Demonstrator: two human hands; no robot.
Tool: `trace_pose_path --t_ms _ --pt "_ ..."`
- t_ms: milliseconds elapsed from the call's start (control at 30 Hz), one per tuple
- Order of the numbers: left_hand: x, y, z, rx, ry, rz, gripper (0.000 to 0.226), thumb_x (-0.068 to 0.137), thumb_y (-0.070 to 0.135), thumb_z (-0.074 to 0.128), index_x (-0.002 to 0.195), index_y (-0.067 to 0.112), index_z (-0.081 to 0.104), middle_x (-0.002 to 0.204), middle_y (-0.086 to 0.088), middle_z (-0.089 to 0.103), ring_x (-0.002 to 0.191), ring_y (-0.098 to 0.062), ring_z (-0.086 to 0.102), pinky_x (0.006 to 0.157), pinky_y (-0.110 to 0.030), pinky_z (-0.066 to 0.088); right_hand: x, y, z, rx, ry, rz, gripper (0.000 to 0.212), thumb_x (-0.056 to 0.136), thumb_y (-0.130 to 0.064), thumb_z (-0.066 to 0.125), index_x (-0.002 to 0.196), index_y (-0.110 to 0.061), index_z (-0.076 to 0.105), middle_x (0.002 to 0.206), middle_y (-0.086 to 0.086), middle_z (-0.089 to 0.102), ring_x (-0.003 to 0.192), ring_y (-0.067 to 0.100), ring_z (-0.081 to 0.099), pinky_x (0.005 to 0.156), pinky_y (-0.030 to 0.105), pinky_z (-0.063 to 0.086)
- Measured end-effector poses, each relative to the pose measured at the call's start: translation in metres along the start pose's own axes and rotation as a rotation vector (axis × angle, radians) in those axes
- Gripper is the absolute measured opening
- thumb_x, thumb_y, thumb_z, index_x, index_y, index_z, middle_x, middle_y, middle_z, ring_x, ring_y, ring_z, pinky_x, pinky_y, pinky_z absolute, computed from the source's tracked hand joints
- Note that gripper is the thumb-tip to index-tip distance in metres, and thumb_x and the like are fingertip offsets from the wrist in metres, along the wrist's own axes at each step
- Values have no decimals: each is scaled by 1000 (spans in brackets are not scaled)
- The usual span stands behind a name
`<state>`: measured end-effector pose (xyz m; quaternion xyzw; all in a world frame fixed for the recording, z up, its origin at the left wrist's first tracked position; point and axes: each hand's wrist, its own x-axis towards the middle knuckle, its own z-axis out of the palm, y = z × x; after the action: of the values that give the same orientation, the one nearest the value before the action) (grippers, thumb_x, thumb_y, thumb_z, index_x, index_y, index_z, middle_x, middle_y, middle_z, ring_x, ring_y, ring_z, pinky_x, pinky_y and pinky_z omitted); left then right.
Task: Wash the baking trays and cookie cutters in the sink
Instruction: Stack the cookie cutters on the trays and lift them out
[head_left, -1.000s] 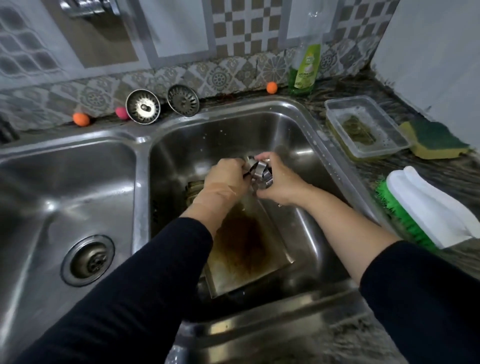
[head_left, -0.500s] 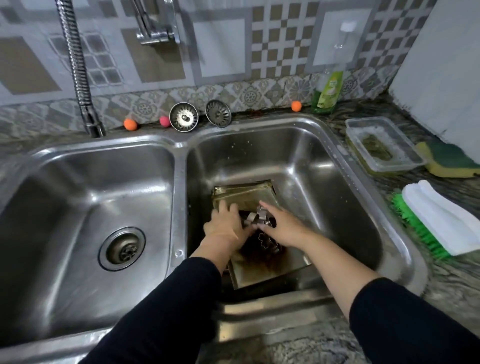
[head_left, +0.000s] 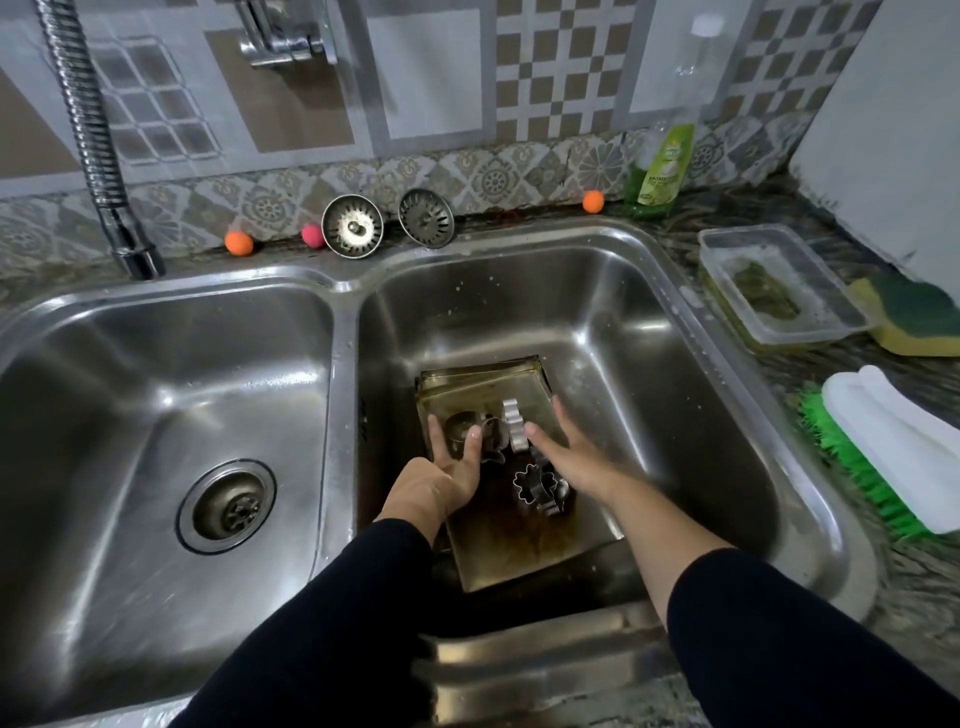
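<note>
- both hands are reaching down into the right basin of the sink (head_left: 691, 291), over the stained baking tray (head_left: 524, 540) lying on its floor.
- the left hand (head_left: 441, 480) is spreading its fingers flat and loose, fingertips resting on or just above the cookie cutters (head_left: 498, 431) at the far part of the tray; it is gripping nothing.
- the right hand (head_left: 563, 449) is also lying open with straight fingers, just beside the same cutters on their right; i cannot tell whether it is touching them.
- a second cluster of cutters (head_left: 540, 488) is sitting nearer on the tray, between the two wrists.
- more than one tray seems to be stacked there, judging by the layered edges at the far end, though i cannot tell how many.
- the step in hand looks like loading: the cutters are sitting on the tray in the basin, and no water is showing from the tap (head_left: 280, 41) above the sink.
- the tray is looking brown and greasy, so the washing proper seems hardly begun.
- the next move is probably calling for water and soap: the dish soap bottle (head_left: 657, 166) is standing behind the sink, the sponge (head_left: 914, 322) and the scrub brush (head_left: 883, 462) are lying to the right of it.
- the flexible hose (head_left: 88, 135) is hanging behind the left basin, so water would have to be brought across to the tray.
</note>
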<state>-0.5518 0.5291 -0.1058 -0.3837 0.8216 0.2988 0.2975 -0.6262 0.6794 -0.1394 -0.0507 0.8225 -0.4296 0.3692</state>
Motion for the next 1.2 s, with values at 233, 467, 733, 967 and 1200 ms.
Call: trace_pose_path --t_ms 233,467,733,967,1200 --pt "10 -7 3 -68 61 34 65 91 70 7 142 47 -25 155 -23 19 129 -37 44 108 -45 32 0 0 1 -48 22 -93 81 79 -63 60 143 -58 11 160 -11 10 146 23 15 113 50 21" --pt "6 -7 3 -105 105 160 64 93 66 19 137 56 -26 156 -25 7 131 -44 40 104 -52 35 -1 -3 1 -127 101 -96 76 64 -83 54 128 -76 15 161 0 7 147 30 3 114 58 17" --pt "-6 5 -13 -334 215 380 70 85 67 46 140 63 3 149 -19 10 127 -45 39 104 -47 36 -12 -28 -17 -216 388 -240 47 85 -63 51 131 -55 45 144 -2 19 131 25 40 99 38 42" --pt "-34 24 -42 -398 345 555 114 51 71 76 136 66 -1 143 -19 13 132 -46 32 109 -45 32 -36 -77 -50 -345 560 -384 46 87 -62 48 131 -49 49 147 1 21 122 27 49 82 32 44" --pt "-60 27 -67 -434 490 652 121 52 67 79 134 67 -10 138 -17 20 126 -44 39 105 -45 37 -66 -113 -55 -372 639 -486 45 86 -62 49 129 -49 51 147 0 20 129 28 42 94 38 42"
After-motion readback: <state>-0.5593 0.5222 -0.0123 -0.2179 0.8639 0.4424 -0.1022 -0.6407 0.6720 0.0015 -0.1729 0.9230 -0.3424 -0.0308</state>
